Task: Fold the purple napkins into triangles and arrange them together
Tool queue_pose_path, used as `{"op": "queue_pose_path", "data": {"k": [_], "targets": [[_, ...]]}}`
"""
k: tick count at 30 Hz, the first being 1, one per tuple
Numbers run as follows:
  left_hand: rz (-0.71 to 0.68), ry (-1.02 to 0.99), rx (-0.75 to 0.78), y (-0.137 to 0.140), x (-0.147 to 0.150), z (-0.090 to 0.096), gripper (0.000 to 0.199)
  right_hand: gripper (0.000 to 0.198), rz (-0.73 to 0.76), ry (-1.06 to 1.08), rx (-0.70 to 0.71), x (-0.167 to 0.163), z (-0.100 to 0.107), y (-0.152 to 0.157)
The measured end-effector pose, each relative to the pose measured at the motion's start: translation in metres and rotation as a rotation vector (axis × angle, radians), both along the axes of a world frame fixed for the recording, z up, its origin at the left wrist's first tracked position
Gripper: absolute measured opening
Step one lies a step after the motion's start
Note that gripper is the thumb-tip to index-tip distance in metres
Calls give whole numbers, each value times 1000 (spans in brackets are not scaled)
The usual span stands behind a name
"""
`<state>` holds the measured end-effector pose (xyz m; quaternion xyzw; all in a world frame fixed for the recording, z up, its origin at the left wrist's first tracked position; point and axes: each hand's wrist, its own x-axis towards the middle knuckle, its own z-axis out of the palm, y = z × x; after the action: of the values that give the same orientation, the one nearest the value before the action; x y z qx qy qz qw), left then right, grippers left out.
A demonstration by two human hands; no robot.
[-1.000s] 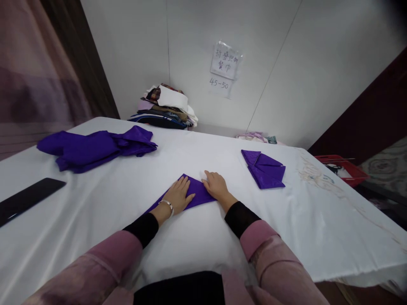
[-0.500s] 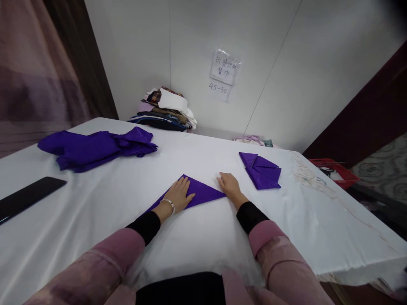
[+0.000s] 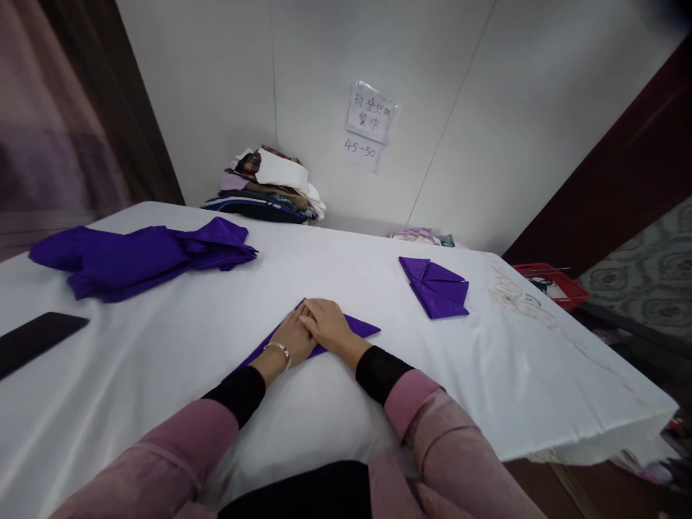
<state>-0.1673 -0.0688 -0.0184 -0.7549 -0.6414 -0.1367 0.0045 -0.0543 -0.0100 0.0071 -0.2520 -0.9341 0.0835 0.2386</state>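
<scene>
A purple napkin (image 3: 363,326), folded into a wide triangle, lies on the white tablecloth in front of me. My left hand (image 3: 295,335), with a silver bracelet at the wrist, rests flat on its left half. Beside it and partly over its fingers lies my right hand (image 3: 327,323), palm down on the middle of the napkin. Both hands cover much of the cloth between its two side corners. To the right sits another folded purple napkin (image 3: 440,290) with several pointed flaps, apart from my hands.
Rumpled purple cloths (image 3: 135,259) lie at the back left. A black flat object (image 3: 40,340) is at the left edge. Behind the table are stacked clothes (image 3: 275,184) and a wall sign (image 3: 371,112). A red basket (image 3: 574,294) stands beyond the right edge of the tablecloth (image 3: 519,382).
My right hand has moved left from the napkin's right corner onto its middle, against my left hand. My left hand stays on the napkin. The view has shifted slightly.
</scene>
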Motion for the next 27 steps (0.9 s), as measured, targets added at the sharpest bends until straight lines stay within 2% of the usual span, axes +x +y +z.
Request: {"op": "queue_pose_path", "data": {"k": [2, 4, 11, 15, 17, 21, 23, 27], "targets": [[116, -24, -72, 1, 0, -1, 65, 40, -45, -15, 13, 13, -4, 11], [160, -12, -119, 1, 1, -2, 68, 43, -100, -46, 36, 31, -6, 24], [159, -1, -121, -2, 2, 0, 68, 44, -317, -210, 55, 91, -11, 61], [156, -33, -102, -4, 3, 0, 66, 43, -379, -213, 58, 97, -4, 61], [162, -30, -120, -5, 5, 2, 66, 45, -296, -163, 24, 82, 3, 48], [122, 29, -112, -10, 8, 8, 60, 54, 89, -134, -108, 34, 14, 11], [72, 60, -83, -12, 10, 10, 57, 60, 223, -153, -168, 14, 14, -1], [49, 68, -74, -13, 12, 11, 58, 66, 259, -203, -276, -1, 4, 0]]}}
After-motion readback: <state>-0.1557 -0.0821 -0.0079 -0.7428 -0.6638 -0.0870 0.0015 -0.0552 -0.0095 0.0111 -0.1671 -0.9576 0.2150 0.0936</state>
